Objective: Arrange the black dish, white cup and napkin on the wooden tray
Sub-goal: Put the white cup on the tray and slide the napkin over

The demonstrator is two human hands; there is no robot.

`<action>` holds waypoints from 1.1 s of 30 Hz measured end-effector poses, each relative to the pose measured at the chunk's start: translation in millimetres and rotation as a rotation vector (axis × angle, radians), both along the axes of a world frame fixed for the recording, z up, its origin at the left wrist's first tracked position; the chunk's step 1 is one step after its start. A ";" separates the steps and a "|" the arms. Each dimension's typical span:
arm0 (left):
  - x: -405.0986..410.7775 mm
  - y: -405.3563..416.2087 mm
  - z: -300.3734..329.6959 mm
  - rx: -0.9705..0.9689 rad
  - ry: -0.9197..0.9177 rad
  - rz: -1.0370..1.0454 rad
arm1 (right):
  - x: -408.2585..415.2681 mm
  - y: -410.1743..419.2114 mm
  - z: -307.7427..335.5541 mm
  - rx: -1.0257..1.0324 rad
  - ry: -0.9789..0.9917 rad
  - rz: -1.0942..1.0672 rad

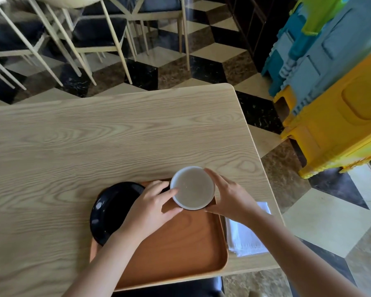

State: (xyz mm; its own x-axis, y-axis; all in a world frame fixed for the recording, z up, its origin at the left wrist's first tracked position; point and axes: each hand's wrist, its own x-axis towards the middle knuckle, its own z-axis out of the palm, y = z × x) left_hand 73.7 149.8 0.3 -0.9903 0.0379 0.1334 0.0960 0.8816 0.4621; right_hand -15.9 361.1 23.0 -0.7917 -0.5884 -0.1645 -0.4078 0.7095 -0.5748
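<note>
Hands cupped the white cup [193, 188] from both sides: left hand [152, 207] had fingers curled against its left wall, right hand [229, 198] pressed its right wall, both partly closed around it, no other object held. Cup was round, smooth, glossy ceramic-looking, with a pale cloudy interior; whether it touched the surface or was lifted could not be told. It sat over the far right corner of the wooden tray [180, 245]. Tray was rectangular with rounded corners, raised lip, warm orange-brown wood, faint grain, matte. Black dish [109, 211] was round, shiny, shallow, lying at the tray's far left corner, its edge overhanging the tray rim, partly covered by the left wrist. Napkin [246, 234] was white folded cloth, soft, layered edges, flat just beside the tray's right rim, off the tray. Table [94, 136] under the tray was pale wood-grain laminate with rounded corner. Beyond the tray, stacked yellow and blue plastic stools [330, 103] stood on checkered marble floor [219, 67].
</note>
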 end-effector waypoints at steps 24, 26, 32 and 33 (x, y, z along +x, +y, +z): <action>27.6 53.7 16.6 0.040 0.090 0.008 | 37.3 34.4 -0.5 0.126 0.334 -0.066; 37.1 78.4 14.4 0.016 0.080 -0.060 | 49.6 57.1 -6.7 0.151 0.321 -0.182; 49.2 137.7 -8.4 -0.222 -0.143 -0.270 | 73.2 98.2 -31.0 0.410 0.224 -0.239; 50.3 143.2 -11.4 -0.248 -0.186 -0.276 | 75.7 100.9 -31.7 0.419 0.201 -0.240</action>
State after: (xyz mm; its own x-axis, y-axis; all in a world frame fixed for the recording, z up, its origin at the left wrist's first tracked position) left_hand 124.0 293.0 -11.1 -0.9447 0.3144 -0.0931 0.2798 0.9211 0.2708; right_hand 59.8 462.0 -8.6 -0.9364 -0.3026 -0.1780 -0.2784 0.9489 -0.1487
